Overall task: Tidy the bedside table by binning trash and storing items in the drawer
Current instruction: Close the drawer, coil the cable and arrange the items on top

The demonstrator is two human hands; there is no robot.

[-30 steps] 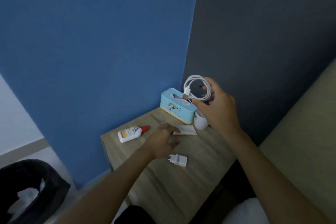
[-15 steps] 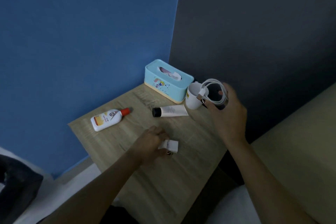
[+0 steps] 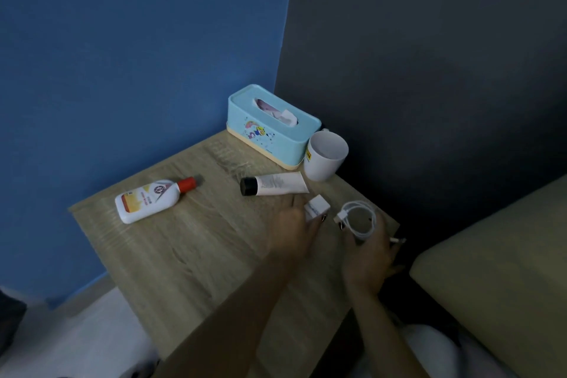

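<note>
- Left hand pinches the white charger plug just above the bedside table; probably gathering it for the drawer, which is not in view.
- Right hand curls round the coiled cable, keeping its loops together.
- 2 toiletries lie flat, untouched: lotion bottle, cream tube.

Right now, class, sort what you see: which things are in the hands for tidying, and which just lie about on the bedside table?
In hand:
left hand holds the charger plug
right hand holds the coiled cable

Lying about:
lotion bottle
cream tube
mug
tissue box
</note>
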